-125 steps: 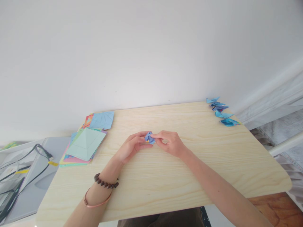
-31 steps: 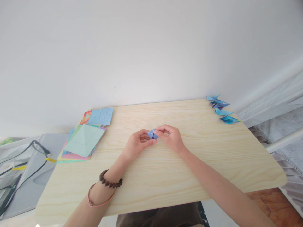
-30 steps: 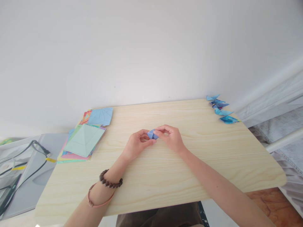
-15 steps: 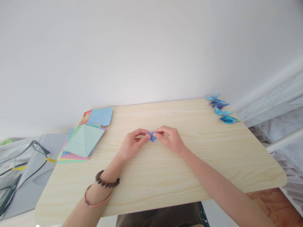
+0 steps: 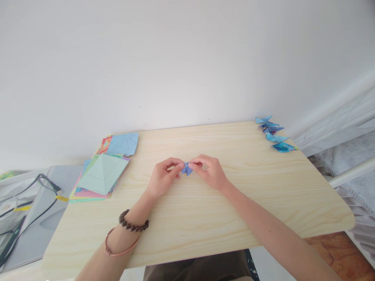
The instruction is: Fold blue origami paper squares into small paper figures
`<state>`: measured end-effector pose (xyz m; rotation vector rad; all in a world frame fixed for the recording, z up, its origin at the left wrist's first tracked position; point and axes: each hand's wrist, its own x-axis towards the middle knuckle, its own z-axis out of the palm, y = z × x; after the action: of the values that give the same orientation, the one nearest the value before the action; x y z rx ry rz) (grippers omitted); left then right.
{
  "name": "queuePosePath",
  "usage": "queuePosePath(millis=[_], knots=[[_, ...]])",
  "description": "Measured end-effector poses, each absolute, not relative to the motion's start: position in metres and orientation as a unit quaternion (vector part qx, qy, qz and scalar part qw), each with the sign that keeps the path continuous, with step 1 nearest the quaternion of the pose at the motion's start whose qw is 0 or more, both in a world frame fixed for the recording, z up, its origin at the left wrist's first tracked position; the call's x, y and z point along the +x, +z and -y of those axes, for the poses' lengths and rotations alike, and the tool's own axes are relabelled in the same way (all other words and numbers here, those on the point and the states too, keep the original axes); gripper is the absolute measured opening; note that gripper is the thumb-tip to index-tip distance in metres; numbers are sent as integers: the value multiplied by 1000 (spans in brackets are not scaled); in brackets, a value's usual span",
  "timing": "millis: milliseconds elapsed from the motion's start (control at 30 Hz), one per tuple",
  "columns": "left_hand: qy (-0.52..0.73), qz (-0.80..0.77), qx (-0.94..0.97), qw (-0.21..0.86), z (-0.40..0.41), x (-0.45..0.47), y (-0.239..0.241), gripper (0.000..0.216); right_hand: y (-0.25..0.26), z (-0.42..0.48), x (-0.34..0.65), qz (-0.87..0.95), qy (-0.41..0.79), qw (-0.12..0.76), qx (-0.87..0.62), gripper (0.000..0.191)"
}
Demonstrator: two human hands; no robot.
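The pale wooden counter [image 5: 205, 218] fills the lower half of the view, its far edge set against a white wall [image 5: 175, 58]. Off the counter's left edge lies a grey flat surface [image 5: 38, 226] with a black cable [image 5: 48, 185] across it. On the counter's far left corner sits a stack of coloured paper sheets [image 5: 99, 177], with a creased pale green sheet on top and a creased light blue sheet [image 5: 123, 143] nearer the counter's far edge. Both forearms cross the counter's near edge, and the left hand [image 5: 161, 181] and right hand [image 5: 212, 173] meet at the counter's middle, facing each other. Along the counter's far right corner lies a row of blue folded paper pieces [image 5: 274, 134]. Over the counter's near left part, the left wrist wears a dark bead bracelet [image 5: 133, 224] and a thin pink band [image 5: 117, 249]. At the counter's middle is the small blue folded paper [image 5: 186, 169]: each grip, thumb against forefinger, is clamped on it, the left on its left side and the right on its right; whether it touches the wood I cannot tell
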<state>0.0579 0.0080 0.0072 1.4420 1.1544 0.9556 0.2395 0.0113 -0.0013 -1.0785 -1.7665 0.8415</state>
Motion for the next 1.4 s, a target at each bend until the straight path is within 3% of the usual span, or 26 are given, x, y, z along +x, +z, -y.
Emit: queuePosePath(millis=[200, 733, 1400], knots=[[421, -479, 567, 521, -7, 60, 5, 22, -1, -11, 238, 703, 323, 453, -444, 17], [369, -495, 652, 440, -5, 59, 7, 20, -9, -12, 240, 762, 279, 419, -407, 10], [342, -506, 671, 420, 1, 56, 5, 24, -7, -11, 238, 740, 344, 399, -418, 9]])
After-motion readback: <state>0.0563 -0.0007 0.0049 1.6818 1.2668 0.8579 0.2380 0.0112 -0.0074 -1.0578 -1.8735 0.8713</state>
